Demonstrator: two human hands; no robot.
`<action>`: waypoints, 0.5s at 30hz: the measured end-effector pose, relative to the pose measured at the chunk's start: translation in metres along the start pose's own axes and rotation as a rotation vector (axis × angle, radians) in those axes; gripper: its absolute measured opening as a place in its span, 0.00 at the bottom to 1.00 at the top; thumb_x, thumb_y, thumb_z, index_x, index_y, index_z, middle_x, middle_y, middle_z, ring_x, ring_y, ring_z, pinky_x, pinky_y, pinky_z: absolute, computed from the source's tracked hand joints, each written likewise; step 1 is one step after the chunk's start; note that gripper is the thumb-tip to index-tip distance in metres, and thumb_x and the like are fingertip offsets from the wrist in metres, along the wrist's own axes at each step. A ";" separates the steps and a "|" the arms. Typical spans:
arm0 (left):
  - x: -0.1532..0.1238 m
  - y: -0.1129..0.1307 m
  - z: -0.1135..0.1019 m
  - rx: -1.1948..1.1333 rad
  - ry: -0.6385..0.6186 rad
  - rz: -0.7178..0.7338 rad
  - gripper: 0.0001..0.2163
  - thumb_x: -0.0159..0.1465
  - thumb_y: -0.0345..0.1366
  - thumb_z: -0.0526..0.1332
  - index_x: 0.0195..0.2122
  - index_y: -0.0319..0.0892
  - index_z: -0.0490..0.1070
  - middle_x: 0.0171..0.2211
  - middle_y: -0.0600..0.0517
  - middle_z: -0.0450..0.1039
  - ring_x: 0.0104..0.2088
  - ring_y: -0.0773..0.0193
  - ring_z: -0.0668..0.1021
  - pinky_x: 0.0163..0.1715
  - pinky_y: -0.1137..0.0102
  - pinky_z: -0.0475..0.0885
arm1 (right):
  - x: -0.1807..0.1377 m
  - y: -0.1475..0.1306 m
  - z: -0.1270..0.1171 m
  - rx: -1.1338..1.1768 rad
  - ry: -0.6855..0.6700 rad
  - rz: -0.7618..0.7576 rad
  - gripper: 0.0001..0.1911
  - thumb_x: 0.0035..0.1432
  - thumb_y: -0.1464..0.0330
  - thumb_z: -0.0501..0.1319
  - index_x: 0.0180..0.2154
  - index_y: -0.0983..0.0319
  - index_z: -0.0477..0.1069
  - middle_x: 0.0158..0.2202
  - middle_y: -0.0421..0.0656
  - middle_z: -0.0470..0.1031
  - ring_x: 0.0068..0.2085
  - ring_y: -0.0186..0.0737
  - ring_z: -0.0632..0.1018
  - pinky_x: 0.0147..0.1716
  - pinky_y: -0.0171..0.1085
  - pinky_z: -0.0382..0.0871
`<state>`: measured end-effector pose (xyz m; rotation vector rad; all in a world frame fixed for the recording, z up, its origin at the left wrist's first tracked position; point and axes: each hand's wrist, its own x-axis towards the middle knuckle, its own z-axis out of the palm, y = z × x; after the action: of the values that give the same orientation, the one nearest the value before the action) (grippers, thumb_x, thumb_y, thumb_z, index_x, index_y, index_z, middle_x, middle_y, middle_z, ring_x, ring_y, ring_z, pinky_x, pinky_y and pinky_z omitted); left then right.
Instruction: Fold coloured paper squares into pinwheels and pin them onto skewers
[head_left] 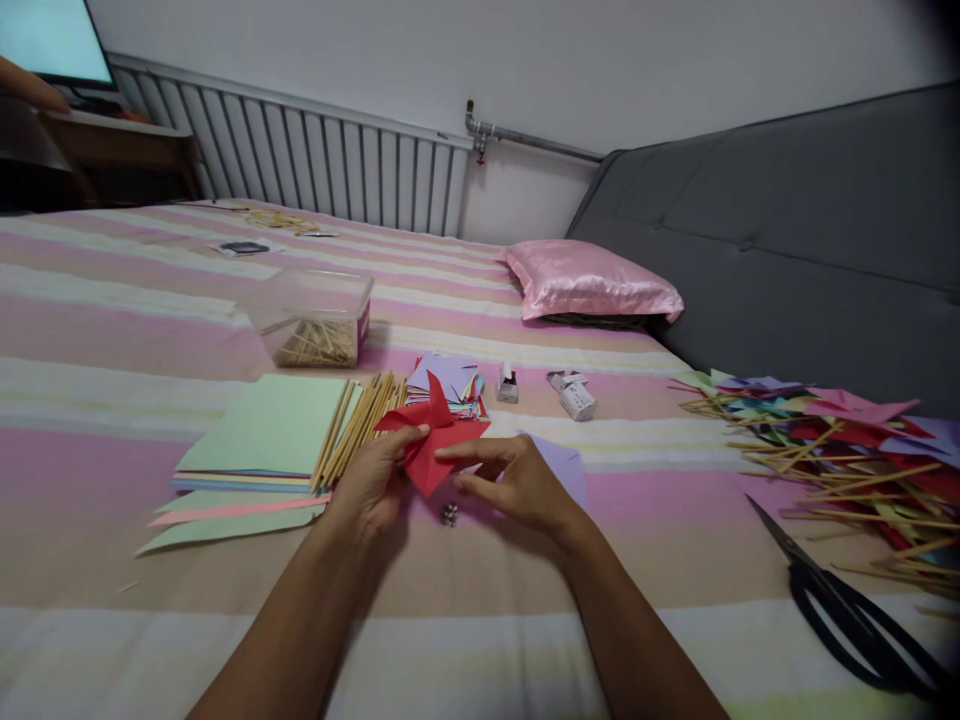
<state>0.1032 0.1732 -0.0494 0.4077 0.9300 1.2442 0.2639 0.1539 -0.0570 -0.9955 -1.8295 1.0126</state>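
A folded red paper pinwheel is held between both hands above the striped bedsheet. My left hand pinches its left edge with thumb and fingers. My right hand pinches its right side, fingers pressed on the fold. Just below the paper lies a small metal piece. A lilac sheet lies under my right hand. Wooden sticks lie beside a stack of coloured paper on the left.
A clear tub of sticks stands behind the stack. Cut paper squares, two small white boxes, a pile of finished pinwheels, black scissors, a pink pillow, grey sofa back. Another person's hand far left.
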 end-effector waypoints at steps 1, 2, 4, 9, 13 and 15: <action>-0.001 0.000 0.001 0.000 -0.026 -0.006 0.06 0.50 0.21 0.62 0.28 0.34 0.75 0.24 0.47 0.77 0.25 0.65 0.78 0.27 0.74 0.74 | 0.001 0.000 0.002 -0.010 0.021 -0.009 0.14 0.49 0.74 0.63 0.40 0.58 0.78 0.30 0.40 0.80 0.27 0.33 0.76 0.27 0.32 0.68; -0.001 0.000 0.001 0.003 -0.039 -0.008 0.06 0.50 0.21 0.62 0.28 0.34 0.75 0.25 0.47 0.78 0.25 0.65 0.78 0.28 0.74 0.74 | 0.001 0.000 0.004 -0.012 0.038 -0.013 0.12 0.49 0.73 0.63 0.38 0.58 0.79 0.29 0.40 0.80 0.26 0.33 0.76 0.27 0.32 0.68; -0.002 -0.001 0.000 0.015 -0.037 -0.001 0.05 0.49 0.22 0.63 0.28 0.34 0.75 0.25 0.47 0.77 0.25 0.65 0.78 0.28 0.73 0.74 | 0.002 -0.001 0.007 0.012 0.068 -0.006 0.09 0.49 0.73 0.65 0.35 0.59 0.80 0.28 0.41 0.80 0.26 0.34 0.76 0.27 0.32 0.68; 0.002 -0.006 -0.006 0.057 -0.067 0.023 0.03 0.46 0.25 0.67 0.23 0.35 0.74 0.21 0.50 0.76 0.22 0.67 0.75 0.24 0.75 0.70 | 0.005 -0.003 0.014 0.192 0.174 0.067 0.05 0.47 0.68 0.67 0.30 0.60 0.79 0.25 0.41 0.79 0.25 0.36 0.77 0.25 0.33 0.70; 0.003 -0.010 -0.007 0.109 -0.066 0.138 0.05 0.44 0.29 0.70 0.21 0.35 0.74 0.20 0.50 0.75 0.21 0.67 0.75 0.23 0.75 0.69 | 0.007 -0.003 0.018 0.266 0.270 0.137 0.07 0.47 0.64 0.68 0.28 0.62 0.78 0.26 0.42 0.79 0.24 0.35 0.78 0.22 0.31 0.68; 0.002 -0.010 -0.006 0.146 -0.078 0.163 0.06 0.43 0.30 0.70 0.22 0.35 0.75 0.20 0.49 0.75 0.22 0.66 0.75 0.24 0.74 0.69 | 0.008 -0.003 0.019 0.257 0.315 0.180 0.10 0.46 0.62 0.67 0.27 0.62 0.76 0.25 0.42 0.78 0.23 0.36 0.79 0.21 0.30 0.67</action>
<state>0.1054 0.1710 -0.0609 0.6542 0.9380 1.3017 0.2433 0.1551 -0.0590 -1.1031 -1.3359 1.0964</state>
